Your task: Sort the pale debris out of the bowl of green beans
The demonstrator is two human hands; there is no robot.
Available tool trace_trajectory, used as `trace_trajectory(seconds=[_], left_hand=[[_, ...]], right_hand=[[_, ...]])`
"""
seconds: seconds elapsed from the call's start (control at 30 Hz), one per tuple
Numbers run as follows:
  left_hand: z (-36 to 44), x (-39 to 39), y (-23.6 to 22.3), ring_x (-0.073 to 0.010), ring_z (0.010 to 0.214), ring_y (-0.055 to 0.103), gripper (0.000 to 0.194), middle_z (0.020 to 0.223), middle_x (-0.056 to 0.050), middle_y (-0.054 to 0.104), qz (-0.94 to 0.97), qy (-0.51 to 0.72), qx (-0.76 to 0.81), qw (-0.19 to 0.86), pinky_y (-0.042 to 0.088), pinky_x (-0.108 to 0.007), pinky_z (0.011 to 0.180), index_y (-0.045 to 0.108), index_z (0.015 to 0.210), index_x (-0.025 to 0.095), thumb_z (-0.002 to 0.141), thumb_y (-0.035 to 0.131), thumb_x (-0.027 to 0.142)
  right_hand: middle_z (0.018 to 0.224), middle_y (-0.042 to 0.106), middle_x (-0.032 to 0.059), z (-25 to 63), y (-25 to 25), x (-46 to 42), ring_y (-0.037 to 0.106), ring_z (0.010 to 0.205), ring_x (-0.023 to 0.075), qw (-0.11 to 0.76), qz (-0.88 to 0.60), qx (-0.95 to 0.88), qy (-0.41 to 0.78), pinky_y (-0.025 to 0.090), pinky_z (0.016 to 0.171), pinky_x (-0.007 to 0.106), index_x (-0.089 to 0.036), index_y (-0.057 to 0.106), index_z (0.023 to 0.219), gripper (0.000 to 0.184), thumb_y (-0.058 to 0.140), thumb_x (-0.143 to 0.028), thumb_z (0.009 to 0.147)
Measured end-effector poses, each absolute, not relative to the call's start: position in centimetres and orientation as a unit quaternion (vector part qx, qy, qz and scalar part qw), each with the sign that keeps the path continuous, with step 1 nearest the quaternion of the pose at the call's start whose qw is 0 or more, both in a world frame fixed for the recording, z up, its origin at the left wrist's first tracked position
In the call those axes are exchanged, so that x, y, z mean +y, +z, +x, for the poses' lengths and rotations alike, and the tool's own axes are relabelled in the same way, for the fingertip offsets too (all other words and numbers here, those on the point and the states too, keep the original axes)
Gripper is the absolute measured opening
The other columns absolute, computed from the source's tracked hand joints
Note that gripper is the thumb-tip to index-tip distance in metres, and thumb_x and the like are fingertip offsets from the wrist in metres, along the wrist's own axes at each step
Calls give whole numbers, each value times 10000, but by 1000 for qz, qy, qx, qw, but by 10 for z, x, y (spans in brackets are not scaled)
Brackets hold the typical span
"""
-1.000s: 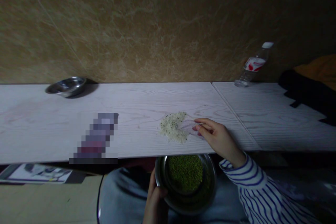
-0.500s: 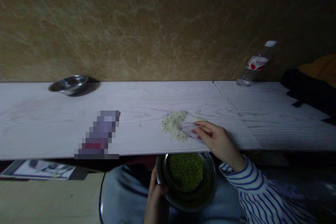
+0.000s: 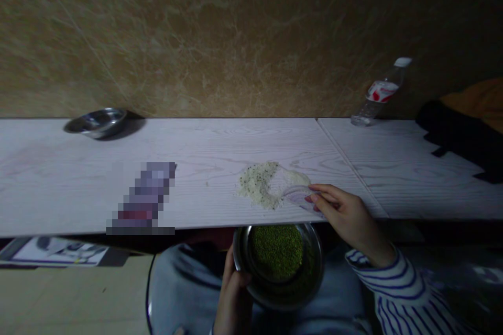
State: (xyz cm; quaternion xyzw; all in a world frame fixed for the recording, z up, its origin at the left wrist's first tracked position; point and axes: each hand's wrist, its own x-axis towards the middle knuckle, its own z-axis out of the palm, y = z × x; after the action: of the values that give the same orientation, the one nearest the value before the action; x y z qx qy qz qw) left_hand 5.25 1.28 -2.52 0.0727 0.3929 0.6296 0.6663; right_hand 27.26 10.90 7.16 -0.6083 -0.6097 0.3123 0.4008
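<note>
My left hand (image 3: 232, 293) is closed on the left rim of a steel bowl (image 3: 316, 272) held over my lap, just below the table's front edge. Small green beans (image 3: 277, 251), like mung beans, fill its bottom. On the table lies a pile of white rice-like grains (image 3: 255, 186) dotted with dark or green specks. My right hand (image 3: 343, 214) pinches a thin, see-through, purplish rounded piece (image 3: 296, 196) with curved ridges; its exact kind is unclear. This piece rests at the pile's right side, and a thin strip of grains curves above it.
Another steel bowl (image 3: 98, 123) sits tilted at the back left, by the marbled wall (image 3: 220, 36). A blurred-out flat object (image 3: 143, 199) lies left of the pile. A clear plastic bottle (image 3: 379, 94) stands at the back right, beside a dark and orange cloth item (image 3: 463, 131).
My right hand has drawn the see-through piece rightward, away from the main pile. A strip of grains now shows above it. My left hand keeps its hold on the bowl.
</note>
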Motion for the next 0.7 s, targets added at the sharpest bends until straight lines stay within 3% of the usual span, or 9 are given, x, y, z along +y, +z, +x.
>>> trace_trajectory(seconds=[0.27,0.7], left_hand=[[53,11,-17,-370,1242,550,564,1164,-75,734,76,619,410,666,420,-487,1032,709,1188,280,631,660,210],[53,15,-32,-387,1255,533,620,1159,-70,740,78,613,393,680,405,-501,1040,707,1185,278,568,673,224]], right_hand=[[978,785,102,260,75,103,753,856,233,384,-589,-628,333,602,788,366,-184,719,1082,326,593,-392,866],[875,795,82,267,79,92,751,734,215,377,-611,-623,310,601,677,334,-183,723,1070,326,589,-396,863]])
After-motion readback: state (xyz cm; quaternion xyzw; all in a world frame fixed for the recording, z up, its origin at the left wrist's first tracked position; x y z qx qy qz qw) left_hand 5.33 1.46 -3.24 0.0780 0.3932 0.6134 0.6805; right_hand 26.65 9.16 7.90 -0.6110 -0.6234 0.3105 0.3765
